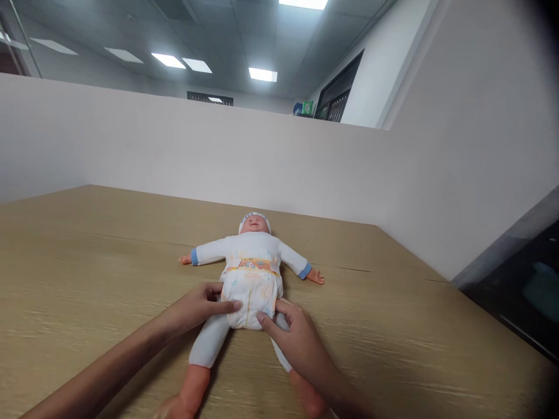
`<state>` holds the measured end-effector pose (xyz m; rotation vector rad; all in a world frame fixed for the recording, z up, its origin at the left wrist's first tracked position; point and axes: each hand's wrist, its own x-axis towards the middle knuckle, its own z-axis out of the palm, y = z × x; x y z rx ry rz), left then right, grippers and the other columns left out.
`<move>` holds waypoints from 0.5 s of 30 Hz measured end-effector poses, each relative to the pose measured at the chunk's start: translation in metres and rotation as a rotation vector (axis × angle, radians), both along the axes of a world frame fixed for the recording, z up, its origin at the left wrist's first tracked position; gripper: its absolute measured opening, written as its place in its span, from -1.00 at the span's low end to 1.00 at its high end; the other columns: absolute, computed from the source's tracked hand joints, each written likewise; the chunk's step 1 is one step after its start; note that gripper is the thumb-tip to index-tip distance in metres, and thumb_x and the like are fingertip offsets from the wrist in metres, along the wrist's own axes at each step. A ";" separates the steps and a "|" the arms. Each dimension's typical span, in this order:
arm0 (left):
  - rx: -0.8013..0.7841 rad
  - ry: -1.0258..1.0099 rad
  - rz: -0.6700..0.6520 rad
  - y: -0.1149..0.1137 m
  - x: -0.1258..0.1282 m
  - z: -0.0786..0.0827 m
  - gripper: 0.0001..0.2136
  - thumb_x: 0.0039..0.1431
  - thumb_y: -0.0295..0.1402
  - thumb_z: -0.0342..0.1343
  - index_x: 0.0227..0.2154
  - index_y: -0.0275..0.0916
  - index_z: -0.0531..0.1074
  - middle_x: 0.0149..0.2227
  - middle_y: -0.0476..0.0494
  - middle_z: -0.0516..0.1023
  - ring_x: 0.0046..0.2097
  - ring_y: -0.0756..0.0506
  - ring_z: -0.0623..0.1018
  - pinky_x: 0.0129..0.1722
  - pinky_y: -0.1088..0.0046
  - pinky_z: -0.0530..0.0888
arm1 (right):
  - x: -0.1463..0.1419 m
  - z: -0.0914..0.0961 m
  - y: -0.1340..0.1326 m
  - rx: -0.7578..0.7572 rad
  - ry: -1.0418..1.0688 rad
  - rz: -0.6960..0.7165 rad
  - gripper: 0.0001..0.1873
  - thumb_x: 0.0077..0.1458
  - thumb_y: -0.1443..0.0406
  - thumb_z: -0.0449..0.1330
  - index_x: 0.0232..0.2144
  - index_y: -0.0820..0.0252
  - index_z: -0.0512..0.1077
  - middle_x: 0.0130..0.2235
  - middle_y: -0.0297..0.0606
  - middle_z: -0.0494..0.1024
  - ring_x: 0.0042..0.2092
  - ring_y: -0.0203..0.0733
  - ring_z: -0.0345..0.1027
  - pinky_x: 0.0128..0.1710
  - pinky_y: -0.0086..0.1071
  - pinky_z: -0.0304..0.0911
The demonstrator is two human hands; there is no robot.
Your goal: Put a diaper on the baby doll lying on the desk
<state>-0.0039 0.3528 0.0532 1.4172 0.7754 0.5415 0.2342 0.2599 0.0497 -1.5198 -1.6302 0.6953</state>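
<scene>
A baby doll (254,243) lies on its back on the table, head away from me and arms spread. It wears a white outfit with blue cuffs and a white printed cap (255,215). Around its hips, over the outfit, is a white diaper (250,289) with an orange patterned waistband. My left hand (205,302) is closed on the diaper's left leg edge, thumb on the front and other fingers partly hidden at the side. At the right leg edge, my right hand (293,329) pinches the diaper between thumb and fingers. The doll's right-side leg is partly covered by this hand.
The wood-grain table (109,250) extends to a pale partition wall (209,157) at the back and right. A dark glossy object (519,291) stands beyond the table's right edge. Over the partition, a green package (307,107) is visible far off.
</scene>
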 end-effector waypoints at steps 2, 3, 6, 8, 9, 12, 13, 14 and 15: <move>-0.026 -0.022 -0.033 0.001 -0.002 0.004 -0.50 0.13 -0.01 0.46 0.03 -0.21 0.69 0.03 -0.20 0.77 0.13 -0.36 0.67 0.15 0.17 0.54 | 0.000 0.000 0.000 -0.001 0.019 0.000 -0.73 0.30 0.12 0.32 -0.07 0.07 0.71 -0.03 -0.19 0.76 0.01 0.05 0.59 0.06 -0.18 0.45; -0.046 -0.031 -0.046 0.002 -0.003 0.006 -0.50 0.13 -0.02 0.46 0.04 -0.21 0.69 0.05 -0.20 0.77 0.14 -0.37 0.66 0.17 0.16 0.54 | 0.000 0.000 -0.001 -0.002 0.028 -0.009 -0.70 0.29 0.08 0.33 -0.06 0.07 0.71 -0.03 -0.18 0.76 0.02 0.07 0.60 0.06 -0.17 0.47; -0.094 -0.060 -0.069 0.003 -0.005 0.011 -0.46 0.14 -0.01 0.46 0.09 -0.22 0.66 0.11 -0.24 0.74 0.16 -0.37 0.66 0.23 0.13 0.52 | 0.001 -0.001 -0.001 -0.014 0.077 -0.034 -0.62 0.25 0.00 0.37 -0.04 0.09 0.70 -0.02 -0.15 0.76 0.02 0.10 0.61 0.08 -0.13 0.50; -0.101 -0.089 -0.076 0.004 -0.006 0.009 -0.46 0.18 0.00 0.44 0.11 -0.20 0.64 0.13 -0.24 0.72 0.15 -0.36 0.66 0.25 0.10 0.51 | 0.001 -0.002 -0.001 -0.038 0.134 -0.029 -0.57 0.24 -0.03 0.38 0.00 0.10 0.69 -0.01 -0.14 0.76 0.03 0.12 0.62 0.10 -0.09 0.51; -0.105 -0.105 -0.076 0.004 -0.007 0.007 -0.48 0.21 0.02 0.42 0.11 -0.19 0.63 0.12 -0.23 0.73 0.13 -0.35 0.67 0.25 0.10 0.51 | 0.000 -0.002 -0.001 -0.053 0.174 -0.016 -0.54 0.24 -0.03 0.38 0.03 0.10 0.67 0.01 -0.13 0.76 0.05 0.13 0.62 0.13 -0.07 0.51; -0.150 -0.164 -0.030 0.005 -0.007 -0.005 -0.57 0.29 0.07 0.34 -0.04 -0.18 0.64 -0.06 -0.18 0.74 -0.04 -0.25 0.66 0.10 0.20 0.53 | -0.002 -0.002 -0.001 -0.082 0.334 0.027 -0.55 0.23 0.00 0.40 0.07 0.08 0.62 0.09 -0.12 0.73 0.12 0.12 0.61 0.23 -0.03 0.47; -0.153 -0.170 0.010 0.005 -0.007 -0.009 -0.58 0.29 0.10 0.32 -0.15 -0.20 0.63 -0.18 -0.15 0.71 -0.15 -0.20 0.62 -0.03 0.27 0.52 | -0.003 -0.001 0.000 -0.085 0.390 0.038 -0.57 0.23 0.02 0.40 0.05 0.08 0.61 0.11 -0.11 0.71 0.14 0.11 0.60 0.26 -0.03 0.45; -0.141 -0.167 0.057 0.005 -0.006 -0.012 -0.56 0.27 0.13 0.32 -0.28 -0.21 0.58 -0.30 -0.10 0.64 -0.26 -0.13 0.54 -0.18 0.34 0.47 | -0.004 -0.001 0.000 -0.088 0.439 0.045 -0.58 0.23 0.02 0.40 0.03 0.08 0.59 0.12 -0.10 0.71 0.15 0.10 0.60 0.27 -0.02 0.43; -0.117 -0.153 0.100 0.006 -0.006 -0.015 -0.52 0.24 0.16 0.33 -0.39 -0.21 0.50 -0.41 -0.05 0.54 -0.35 -0.08 0.42 -0.30 0.39 0.37 | -0.005 0.000 0.000 -0.092 0.478 0.049 -0.60 0.23 0.02 0.40 0.01 0.09 0.58 0.12 -0.09 0.70 0.15 0.09 0.59 0.27 -0.02 0.43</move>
